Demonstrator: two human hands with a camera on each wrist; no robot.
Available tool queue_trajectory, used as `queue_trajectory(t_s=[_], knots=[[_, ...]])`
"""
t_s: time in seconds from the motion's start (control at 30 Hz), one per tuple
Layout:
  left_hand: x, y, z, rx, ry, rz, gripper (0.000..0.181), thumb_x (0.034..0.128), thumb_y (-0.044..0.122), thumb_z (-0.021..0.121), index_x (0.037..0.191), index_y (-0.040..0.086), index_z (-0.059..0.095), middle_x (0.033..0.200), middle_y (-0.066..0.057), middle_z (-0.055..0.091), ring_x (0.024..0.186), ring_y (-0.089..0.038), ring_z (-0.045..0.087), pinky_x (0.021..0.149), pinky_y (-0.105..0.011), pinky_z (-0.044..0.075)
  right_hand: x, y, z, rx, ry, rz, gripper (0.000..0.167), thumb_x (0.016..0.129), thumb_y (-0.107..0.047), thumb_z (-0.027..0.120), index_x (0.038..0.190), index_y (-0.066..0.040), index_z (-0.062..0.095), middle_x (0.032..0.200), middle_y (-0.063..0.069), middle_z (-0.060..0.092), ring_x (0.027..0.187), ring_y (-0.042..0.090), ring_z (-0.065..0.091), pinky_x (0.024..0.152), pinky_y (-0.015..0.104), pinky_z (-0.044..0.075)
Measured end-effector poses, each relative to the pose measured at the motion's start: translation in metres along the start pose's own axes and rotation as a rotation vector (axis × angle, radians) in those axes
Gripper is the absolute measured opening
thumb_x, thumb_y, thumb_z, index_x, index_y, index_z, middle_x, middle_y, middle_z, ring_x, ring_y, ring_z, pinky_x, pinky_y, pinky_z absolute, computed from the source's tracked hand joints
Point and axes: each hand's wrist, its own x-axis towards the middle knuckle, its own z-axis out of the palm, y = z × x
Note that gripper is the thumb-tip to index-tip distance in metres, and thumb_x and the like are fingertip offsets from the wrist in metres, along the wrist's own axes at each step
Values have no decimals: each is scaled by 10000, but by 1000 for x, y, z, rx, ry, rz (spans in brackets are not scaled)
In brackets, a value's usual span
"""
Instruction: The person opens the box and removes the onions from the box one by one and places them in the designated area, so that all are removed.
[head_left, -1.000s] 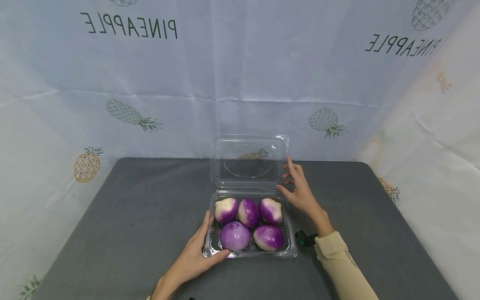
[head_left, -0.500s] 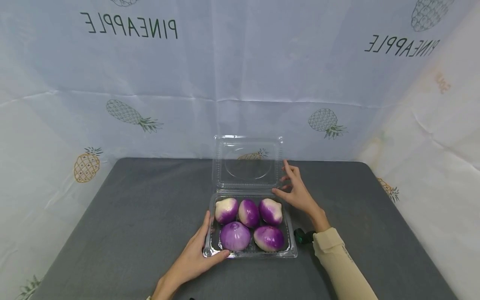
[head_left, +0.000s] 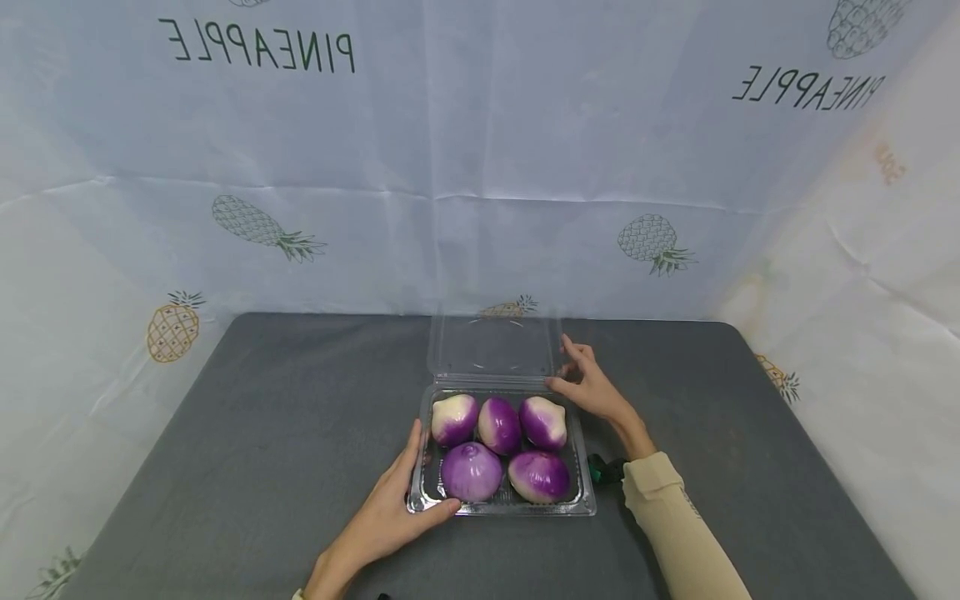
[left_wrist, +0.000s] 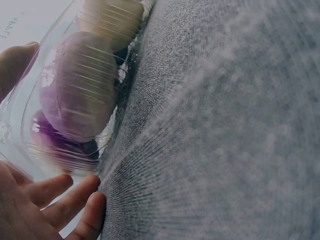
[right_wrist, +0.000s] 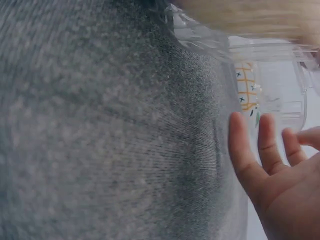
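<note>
From where I stood, the clear plastic tray with moulded walls [head_left: 517, 510] lay on the dark grey cloth-covered table [head_left: 300, 417], holding five glossy purple-and-white onions [head_left: 499, 426]. Its clear plastic lid [head_left: 487, 346] stood raised at the far edge. The left hand [head_left: 382, 517] steadied the tray, fingers extended along its left side and thumb reaching across the near-left corner. The right hand [head_left: 596, 392] was spread beside the lid's right edge, its fingers not closed round anything; whether they touched the plastic I could not tell.

A push from that one side might, I judged, have twisted the thin lid at its fold. Had the left hand slackened, the tray could have skidded. Its thumb, lying over the rim, risked blocking a descending lid, and a tall onion might have propped one up.
</note>
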Motion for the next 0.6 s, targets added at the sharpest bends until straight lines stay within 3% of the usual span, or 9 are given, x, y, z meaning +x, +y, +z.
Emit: queue_trajectory(t_s=[0.23, 0.43, 0.6], knots=[[0, 1, 0, -7, -11, -18, 1207, 803, 469, 851, 1645, 45, 97, 1672, -82, 336, 1485, -248, 418, 1212, -531, 343, -5, 0, 0, 54, -44, 107, 844, 1006, -206, 635, 1630, 8, 109, 1449, 271, 345, 1227, 439, 606, 885, 369, 569], [1, 0, 0, -7, -11, -23, 1213, 798, 475, 855, 1646, 49, 99, 1673, -82, 330, 1490, -241, 405, 1218, -515, 335, -14, -3, -2, 23, 50, 84, 742, 990, -226, 686, 1601, -43, 309, 1452, 286, 417, 1257, 482, 579, 959, 532, 572], [1, 1, 0, -3, -15, -22, 1215, 800, 485, 850, 1647, 52, 93, 1675, -86, 325, 1521, -252, 347, 1220, -547, 308, -21, -9, -4, 41, 102, 35, 648, 978, -194, 702, 1545, -41, 428, 1445, 272, 452, 1260, 471, 559, 1018, 593, 527]])
